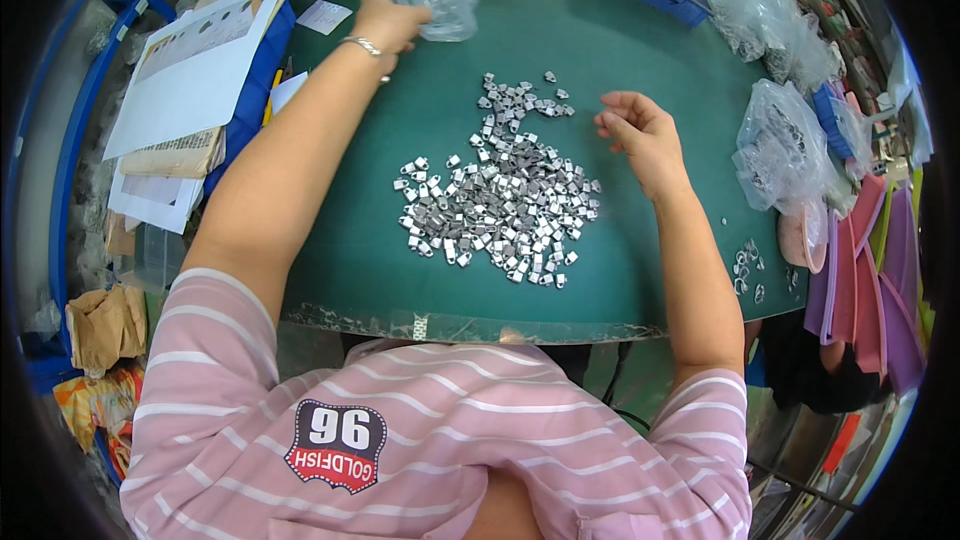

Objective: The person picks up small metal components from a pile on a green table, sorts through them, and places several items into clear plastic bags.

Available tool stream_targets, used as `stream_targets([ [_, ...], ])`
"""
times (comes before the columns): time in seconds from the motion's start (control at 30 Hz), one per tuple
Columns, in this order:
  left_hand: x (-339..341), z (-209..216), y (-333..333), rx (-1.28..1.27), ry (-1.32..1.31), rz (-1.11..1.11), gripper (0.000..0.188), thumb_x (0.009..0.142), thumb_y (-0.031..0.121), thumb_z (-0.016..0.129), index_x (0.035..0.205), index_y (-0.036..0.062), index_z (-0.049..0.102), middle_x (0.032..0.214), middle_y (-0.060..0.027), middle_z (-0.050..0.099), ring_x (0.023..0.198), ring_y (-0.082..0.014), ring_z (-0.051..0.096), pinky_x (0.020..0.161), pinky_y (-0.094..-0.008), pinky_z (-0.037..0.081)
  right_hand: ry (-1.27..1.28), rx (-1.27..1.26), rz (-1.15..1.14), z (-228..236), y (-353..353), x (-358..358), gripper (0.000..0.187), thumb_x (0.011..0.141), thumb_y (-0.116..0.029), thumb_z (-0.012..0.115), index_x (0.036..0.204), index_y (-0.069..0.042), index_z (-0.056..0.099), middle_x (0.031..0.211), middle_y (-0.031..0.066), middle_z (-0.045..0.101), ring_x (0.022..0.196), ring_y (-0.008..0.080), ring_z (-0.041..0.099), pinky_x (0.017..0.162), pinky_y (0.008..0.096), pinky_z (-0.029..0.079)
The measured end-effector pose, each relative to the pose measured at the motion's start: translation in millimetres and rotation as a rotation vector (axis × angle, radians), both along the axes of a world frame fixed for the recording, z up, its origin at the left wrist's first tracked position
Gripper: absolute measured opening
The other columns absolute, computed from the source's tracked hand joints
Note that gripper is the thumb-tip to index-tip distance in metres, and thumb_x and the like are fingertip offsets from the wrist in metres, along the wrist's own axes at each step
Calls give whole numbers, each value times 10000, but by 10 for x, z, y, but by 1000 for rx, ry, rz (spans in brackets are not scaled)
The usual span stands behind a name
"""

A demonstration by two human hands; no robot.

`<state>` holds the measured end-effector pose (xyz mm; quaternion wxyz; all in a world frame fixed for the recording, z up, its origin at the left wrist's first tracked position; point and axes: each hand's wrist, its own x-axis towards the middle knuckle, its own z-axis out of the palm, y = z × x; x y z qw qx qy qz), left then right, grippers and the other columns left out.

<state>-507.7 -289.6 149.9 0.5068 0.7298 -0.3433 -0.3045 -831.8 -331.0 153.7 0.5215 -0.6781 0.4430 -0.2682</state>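
Observation:
A heap of small silver padlock-shaped metal pieces point(510, 200) lies spread over the middle of the green table, with a thinner trail reaching toward the far side. At the far left my left hand point(388, 25), a bracelet at its wrist, grips the edge of a clear plastic bag point(445, 0). No contents can be made out inside the bag. My right hand point(645, 135) hovers to the right of the heap's far end, fingers loosely curled and thumb near them. Nothing shows between those fingers, and the hand does not touch the metal pieces.
A blue tray point(660, 2) of small metal parts stands at the far right. Clear bags of parts point(785, 145) line the right edge, near loose metal rings point(747, 265). Papers point(200, 55) lie on a blue bin at the left. Pink and purple strips point(860, 280) hang at the right.

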Motion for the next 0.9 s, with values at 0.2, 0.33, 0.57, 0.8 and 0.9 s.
stream_targets([
  [0.2,-101,-85,273,-448,-734,411,638,636,154,680,1190,-44,430,1103,-195,459,930,-274,470,856,-372,399,214,-605,-160,-195,-262,-733,279,732,-73,663,984,-7,562,899,103,593,855,232,572,733,334,457],
  [0.33,-836,35,360,-467,-657,9,505,700,77,627,1168,8,451,1103,-131,471,921,-223,490,795,-321,420,747,-1255,-658,230,-551,-1361,523,675,-178,735,1098,-1,483,1065,168,519,1038,328,481,864,422,404],
  [0.57,-1300,-57,319,-354,-734,-557,436,715,55,622,1120,6,468,1024,-142,508,892,-267,518,804,-351,433,1099,-459,-927,375,-721,-2036,890,562,-458,803,1200,7,392,1234,243,409,1144,398,434,918,456,398],
  [0.8,-1322,-245,174,-148,-610,-630,295,738,39,610,1020,23,522,901,-86,525,687,-185,538,686,-312,463,796,-285,-674,-103,-941,-2539,686,716,-309,723,1210,37,397,995,221,595,852,322,627,710,414,515],
  [0.9,-1193,-394,183,-182,-473,-564,277,733,36,611,999,27,534,887,-76,526,696,-172,539,677,-307,462,342,-89,-702,87,-923,-2497,625,740,-222,697,1226,40,403,920,203,617,713,226,648,564,341,522],
])
